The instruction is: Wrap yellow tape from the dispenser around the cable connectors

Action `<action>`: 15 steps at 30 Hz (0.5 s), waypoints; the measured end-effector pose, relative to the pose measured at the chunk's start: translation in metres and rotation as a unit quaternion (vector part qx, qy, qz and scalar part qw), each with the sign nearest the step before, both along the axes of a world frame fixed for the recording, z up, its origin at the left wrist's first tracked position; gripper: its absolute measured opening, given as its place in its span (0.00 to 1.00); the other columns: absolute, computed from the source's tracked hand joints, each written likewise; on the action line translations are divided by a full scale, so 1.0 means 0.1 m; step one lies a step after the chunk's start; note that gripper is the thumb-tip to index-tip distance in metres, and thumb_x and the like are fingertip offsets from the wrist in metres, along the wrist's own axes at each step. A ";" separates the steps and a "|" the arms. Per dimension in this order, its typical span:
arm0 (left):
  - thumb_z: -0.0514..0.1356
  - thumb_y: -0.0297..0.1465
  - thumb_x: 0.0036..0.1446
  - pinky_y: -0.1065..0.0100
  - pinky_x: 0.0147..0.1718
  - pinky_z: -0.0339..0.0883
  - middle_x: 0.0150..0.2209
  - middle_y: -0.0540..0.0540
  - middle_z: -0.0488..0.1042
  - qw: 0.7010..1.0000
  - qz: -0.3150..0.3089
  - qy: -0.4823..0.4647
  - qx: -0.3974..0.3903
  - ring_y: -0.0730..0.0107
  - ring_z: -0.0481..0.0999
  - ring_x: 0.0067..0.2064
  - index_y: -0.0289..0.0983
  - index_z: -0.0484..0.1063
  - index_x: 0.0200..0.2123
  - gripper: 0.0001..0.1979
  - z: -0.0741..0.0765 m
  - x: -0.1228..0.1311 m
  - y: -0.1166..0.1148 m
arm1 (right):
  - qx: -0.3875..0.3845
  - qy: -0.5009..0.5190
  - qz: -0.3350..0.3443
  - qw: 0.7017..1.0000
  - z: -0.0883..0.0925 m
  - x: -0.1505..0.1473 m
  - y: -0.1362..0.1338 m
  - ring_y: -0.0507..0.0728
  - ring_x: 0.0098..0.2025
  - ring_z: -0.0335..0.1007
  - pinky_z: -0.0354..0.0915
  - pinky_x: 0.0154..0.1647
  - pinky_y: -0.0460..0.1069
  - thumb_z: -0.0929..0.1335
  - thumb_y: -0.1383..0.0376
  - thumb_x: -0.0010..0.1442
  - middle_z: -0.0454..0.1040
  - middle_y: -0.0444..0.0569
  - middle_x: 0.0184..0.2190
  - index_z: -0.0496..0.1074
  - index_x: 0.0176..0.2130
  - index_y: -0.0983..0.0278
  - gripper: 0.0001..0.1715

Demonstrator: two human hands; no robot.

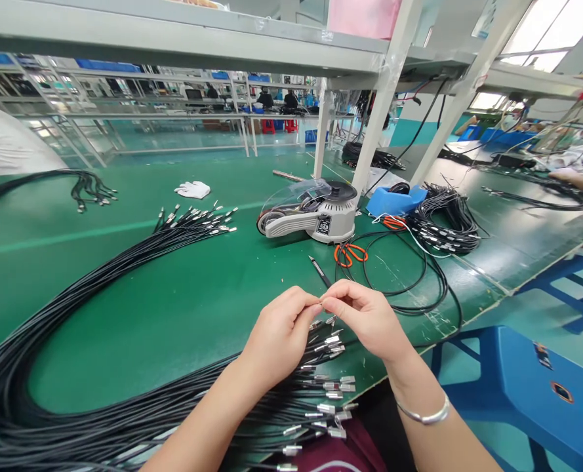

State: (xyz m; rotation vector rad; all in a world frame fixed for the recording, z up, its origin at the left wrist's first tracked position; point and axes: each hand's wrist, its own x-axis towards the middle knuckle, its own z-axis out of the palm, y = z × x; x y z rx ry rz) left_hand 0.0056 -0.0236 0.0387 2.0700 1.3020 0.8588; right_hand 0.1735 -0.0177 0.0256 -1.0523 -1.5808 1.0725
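My left hand and my right hand meet fingertip to fingertip over the near part of the green table. Both are closed in a pinch, and whatever lies between the fingertips is too small to make out. Beneath and beside my left hand runs a large bundle of black cables, with silvery connectors at its ends. The bundle curves round at the left, and its other ends lie farther back. A dark pen-like tool rests just beyond my fingertips.
A grey tape dispenser stands ahead, with orange-handled scissors, a blue holder and coiled cables to its right. A white glove lies farther back. Shelf posts rise behind; a blue stool stands at right.
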 end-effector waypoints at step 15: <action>0.53 0.44 0.53 0.76 0.45 0.65 0.45 0.49 0.74 0.972 0.074 0.052 -0.215 0.74 0.73 0.45 0.43 0.73 0.44 0.19 0.28 -0.35 -0.04 | -0.124 0.004 0.033 0.992 -0.11 0.14 0.06 0.53 0.31 0.70 0.66 0.36 0.48 0.68 0.56 0.55 0.74 0.48 0.28 0.72 0.34 0.68 0.16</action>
